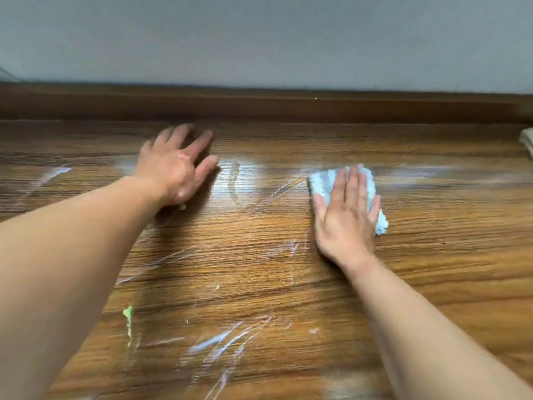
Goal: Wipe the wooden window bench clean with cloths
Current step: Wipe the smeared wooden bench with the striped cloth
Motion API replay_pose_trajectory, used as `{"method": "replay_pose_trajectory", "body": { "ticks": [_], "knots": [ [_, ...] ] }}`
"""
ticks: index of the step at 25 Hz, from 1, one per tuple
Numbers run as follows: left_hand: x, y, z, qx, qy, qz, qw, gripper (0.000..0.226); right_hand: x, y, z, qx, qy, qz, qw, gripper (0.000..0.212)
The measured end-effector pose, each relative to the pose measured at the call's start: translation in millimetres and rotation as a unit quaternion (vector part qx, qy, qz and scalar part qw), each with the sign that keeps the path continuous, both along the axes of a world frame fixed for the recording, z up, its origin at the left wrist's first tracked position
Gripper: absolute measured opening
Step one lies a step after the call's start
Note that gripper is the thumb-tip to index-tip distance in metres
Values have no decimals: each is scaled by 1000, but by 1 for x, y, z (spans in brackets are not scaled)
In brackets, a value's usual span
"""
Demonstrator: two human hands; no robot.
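The wooden window bench (432,255) fills the view, its brown grain streaked with white and greenish smears (219,342). My right hand (347,215) lies flat, fingers spread, pressing on a light blue fluffy cloth (326,181) at centre right. My left hand (176,166) rests palm down on the bare wood at centre left, fingers apart and blurred, with nothing visible under it except a small yellowish speck by the wrist. A greenish smear (234,180) lies between the two hands.
A raised dark wooden ledge (259,106) runs along the back of the bench under a grey wall (259,39). The corner of another pale cloth (527,141) shows at the far right edge.
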State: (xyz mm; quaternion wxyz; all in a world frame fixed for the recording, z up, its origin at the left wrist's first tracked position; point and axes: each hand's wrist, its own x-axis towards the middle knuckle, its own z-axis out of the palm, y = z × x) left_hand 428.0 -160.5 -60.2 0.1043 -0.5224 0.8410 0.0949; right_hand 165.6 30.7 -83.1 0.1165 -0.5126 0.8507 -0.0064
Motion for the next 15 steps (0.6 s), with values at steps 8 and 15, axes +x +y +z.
{"method": "replay_pose_trajectory", "body": {
  "ticks": [8,15],
  "knots": [
    [-9,9,3,43,-4,17,999,76,88,118,7,21,3,366,930,79],
    [-4,-2,4,58,-24,-3,998,79,3,-58,-2,24,14,13,1000,74]
  ]
}}
